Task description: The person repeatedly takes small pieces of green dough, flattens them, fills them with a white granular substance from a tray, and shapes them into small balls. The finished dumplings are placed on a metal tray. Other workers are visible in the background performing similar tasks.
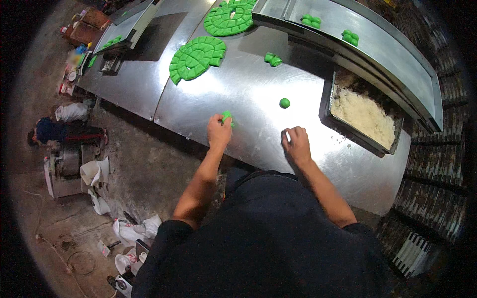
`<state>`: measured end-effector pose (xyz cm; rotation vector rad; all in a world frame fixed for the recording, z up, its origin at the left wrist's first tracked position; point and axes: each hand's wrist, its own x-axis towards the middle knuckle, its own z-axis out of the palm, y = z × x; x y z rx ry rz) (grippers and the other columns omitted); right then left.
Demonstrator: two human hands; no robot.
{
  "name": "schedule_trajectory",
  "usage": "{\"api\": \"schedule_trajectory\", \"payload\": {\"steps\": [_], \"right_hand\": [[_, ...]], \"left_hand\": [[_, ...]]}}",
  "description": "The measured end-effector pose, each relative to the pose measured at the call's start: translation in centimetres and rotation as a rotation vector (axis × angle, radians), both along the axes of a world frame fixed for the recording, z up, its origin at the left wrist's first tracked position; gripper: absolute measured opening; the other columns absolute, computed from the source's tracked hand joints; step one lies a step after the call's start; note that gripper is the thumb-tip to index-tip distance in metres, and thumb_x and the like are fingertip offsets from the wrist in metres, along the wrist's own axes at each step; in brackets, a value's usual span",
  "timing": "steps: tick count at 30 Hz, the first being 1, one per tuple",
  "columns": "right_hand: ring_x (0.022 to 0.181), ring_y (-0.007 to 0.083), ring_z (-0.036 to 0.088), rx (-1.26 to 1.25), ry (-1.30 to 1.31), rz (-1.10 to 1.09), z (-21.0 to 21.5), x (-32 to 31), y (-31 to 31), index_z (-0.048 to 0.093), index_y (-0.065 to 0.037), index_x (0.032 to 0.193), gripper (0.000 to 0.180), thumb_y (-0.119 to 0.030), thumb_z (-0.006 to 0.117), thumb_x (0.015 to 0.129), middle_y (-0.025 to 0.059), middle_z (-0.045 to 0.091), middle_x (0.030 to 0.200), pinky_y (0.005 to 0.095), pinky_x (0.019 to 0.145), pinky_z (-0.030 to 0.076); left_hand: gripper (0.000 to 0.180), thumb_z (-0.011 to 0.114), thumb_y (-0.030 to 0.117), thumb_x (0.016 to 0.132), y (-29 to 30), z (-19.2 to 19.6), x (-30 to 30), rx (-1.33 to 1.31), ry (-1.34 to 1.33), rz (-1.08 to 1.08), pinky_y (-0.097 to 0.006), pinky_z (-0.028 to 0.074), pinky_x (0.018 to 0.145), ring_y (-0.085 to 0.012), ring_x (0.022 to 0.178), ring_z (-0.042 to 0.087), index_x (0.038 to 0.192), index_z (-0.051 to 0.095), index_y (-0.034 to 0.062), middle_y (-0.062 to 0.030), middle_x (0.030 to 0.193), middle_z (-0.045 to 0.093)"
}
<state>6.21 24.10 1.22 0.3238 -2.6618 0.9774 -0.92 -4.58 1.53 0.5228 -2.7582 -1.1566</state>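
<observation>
Over the near edge of the steel table (248, 94), my left hand (218, 133) has its fingers closed on a small piece of green dough (227, 117). My right hand (298, 145) is to its right, fingers curled together; a whitish bit shows at the fingertips, too small to name. Beyond the right hand sits a smooth green dough ball (284, 103). Farther back lie a few loose dough pieces (272, 59). Two flat rounds of green dough, a nearer one (196, 58) and a farther one (228, 21), are cut into many blocks.
A dark pan (325, 102) of white crumbly filling (362, 116) stands at right. Above it, a long metal tray (392, 59) holds clusters of green balls (350, 37). Another tray (124, 32) is at the far left. A person (54, 130) and plastic bags (139, 228) are off to the left.
</observation>
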Motion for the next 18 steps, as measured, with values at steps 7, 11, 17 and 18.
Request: {"api": "schedule_trajectory", "payload": {"steps": [7, 11, 17, 18], "right_hand": [[0.09, 0.0313, 0.06, -0.143, -0.044, -0.218, 0.3, 6.0, 1.5, 0.066, -0.005, 0.087, 0.011, -0.007, 0.072, 0.078, 0.0125, 0.061, 0.089, 0.0408, 0.074, 0.051], [0.088, 0.0232, 0.07, -0.457, -0.445, -0.431, 1.4, -0.4, 0.7, 0.073, -0.002, 0.095, 0.025, -0.023, 0.076, 0.082, 0.0141, 0.072, 0.094, 0.036, 0.083, 0.054], [0.086, 0.0305, 0.067, -0.105, -0.026, -0.199, 2.1, -13.9, 0.0, 0.073, -0.004, 0.102, 0.025, -0.018, 0.074, 0.081, 0.0158, 0.069, 0.099, 0.0429, 0.078, 0.054], [0.087, 0.0314, 0.066, 0.032, -0.056, -0.16, 2.1, -14.5, -0.6, 0.073, -0.005, 0.102, 0.024, -0.017, 0.074, 0.081, 0.0156, 0.068, 0.1, 0.0442, 0.079, 0.053]], "left_hand": [[0.032, 0.065, 0.005, 0.083, -3.1, -1.4, 0.8, 0.435, 0.021, 0.045, -0.036, 0.05, 0.076, -0.0216, 0.088, 0.066, 0.115, 0.065, 0.001, -0.0136, 0.099, 0.069], [0.03, 0.06, 0.001, 0.086, -2.5, 0.7, 0.7, 0.459, -0.096, 0.013, -0.028, 0.049, 0.068, -0.013, 0.078, 0.064, 0.115, 0.068, 0.0004, -0.0082, 0.089, 0.069], [0.022, 0.059, 0.0, 0.087, -2.5, 1.9, -0.7, 0.464, -0.152, -0.068, -0.025, 0.047, 0.061, -0.0103, 0.068, 0.062, 0.106, 0.07, -0.0013, -0.0062, 0.085, 0.07], [0.022, 0.059, 0.0, 0.087, -2.8, 1.8, -0.9, 0.497, -0.146, -0.067, -0.025, 0.046, 0.06, -0.0103, 0.069, 0.062, 0.105, 0.07, -0.0015, -0.0066, 0.086, 0.07]]}}
